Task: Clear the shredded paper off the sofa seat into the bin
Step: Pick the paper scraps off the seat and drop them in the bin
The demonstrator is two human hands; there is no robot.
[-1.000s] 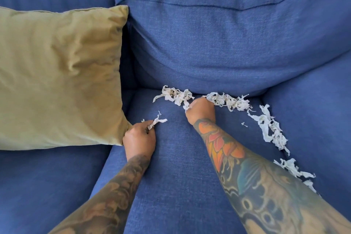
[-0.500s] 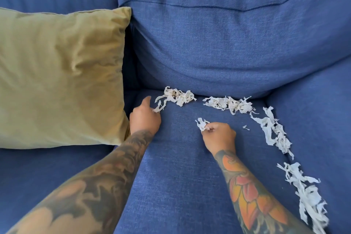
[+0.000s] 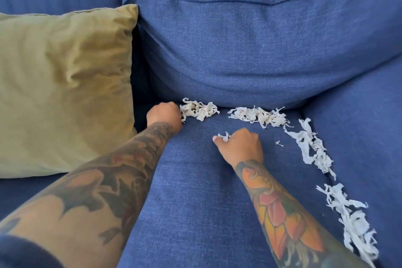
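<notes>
White shredded paper lies in clumps along the back and right edge of the blue sofa seat (image 3: 195,202). My left hand (image 3: 164,115) is curled, its fingers against the leftmost clump (image 3: 199,110) at the back crease. My right hand (image 3: 240,143) is closed on a small tuft of shreds (image 3: 224,136) at mid-seat. A second clump (image 3: 258,115) lies behind the right hand. A long strip of shreds (image 3: 311,150) runs down the right seam, with another pile (image 3: 352,222) nearer the front. A tiny scrap (image 3: 278,143) sits alone. No bin is in view.
An olive-green throw pillow (image 3: 63,89) leans against the sofa back on the left seat, touching my left forearm's side. The blue back cushion (image 3: 250,50) bulges over the rear crease. The sofa's right part (image 3: 365,126) borders the seam holding the shreds.
My left hand has slid right along the back crease to the leftmost clump. My right hand keeps its small tuft and has hardly moved. The view has shifted closer.
</notes>
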